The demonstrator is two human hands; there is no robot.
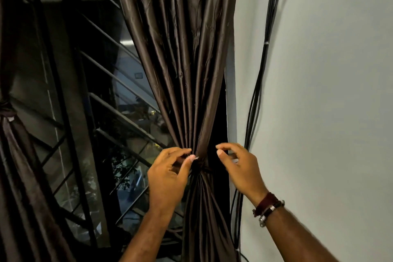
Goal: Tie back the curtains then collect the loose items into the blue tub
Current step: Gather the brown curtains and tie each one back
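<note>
Plainly, the person is at work on the right-hand curtain [187, 59], a dark brown, glossy drape gathered into a narrow waist where a dark tie [200, 168] cinches it. That waist serves as the landmark. Just left of it, the left hand [168, 174] has thumb and forefinger curled in against the folds, pinching at the tie or the cloth beside it; which of the two cannot be told. Just right of it, the right hand [240, 168] hovers with loosely bent fingers, holding nothing visible and seemingly clear of the fabric. Bracelets [269, 208] sit on that wrist.

Far left of the waist, a second curtain [12, 155] already looks bound by its own band. Between the two runs a window with slanted metal bars [110, 78]. Right of the waist, a bundle of black cables [255, 95] hangs down a pale wall [329, 91].

The fabric looks soft, light and slippery, likely to slide out of a loose knot, so the grip probably belongs on the tie's ends, drawn snug against the bunched pleats rather than on the sheeny folds. The blue tub is not in view.
</note>
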